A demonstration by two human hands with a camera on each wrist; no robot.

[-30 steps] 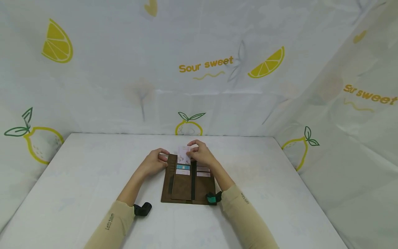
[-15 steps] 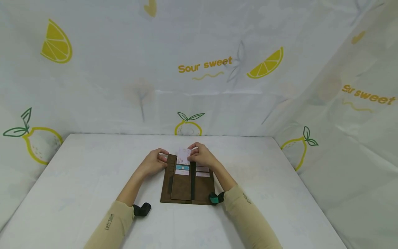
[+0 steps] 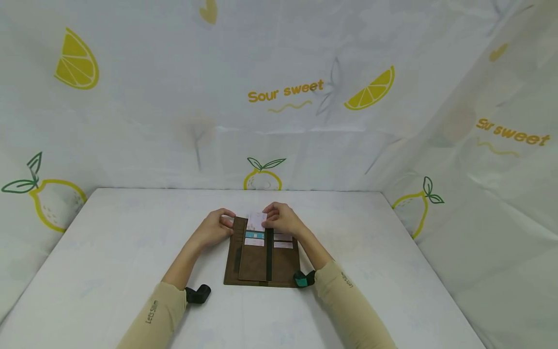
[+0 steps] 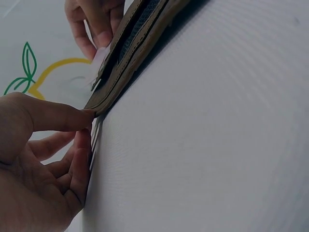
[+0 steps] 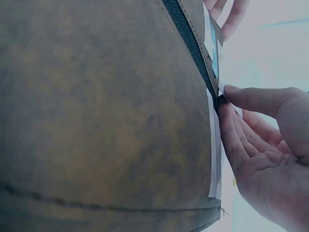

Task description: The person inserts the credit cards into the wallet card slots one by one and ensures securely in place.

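card (image 3: 256, 220) sunk lower into wallet (image 3: 261, 259) slot | right hand (image 3: 281, 221) pinches card; left hand (image 3: 215, 228) pinches wallet's far-left corner | risk: card buckles if skewed

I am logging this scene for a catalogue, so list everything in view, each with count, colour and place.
wallet: one, brown, lying open on the middle of the table.
top card: one, white and pink, at the wallet's far end under the right hand's fingertips.
slotted cards: about four, one blue and the rest pale, in the wallet's slots.
table: one, white, fills the lower part of the head view.
backdrop cloth: white with yellow lemons and "Sour sweet" lettering, behind and beside the table.
sleeves: two, beige, on the forearms.
left hand: pinches the wallet's far left corner.
right hand: holds the top card.
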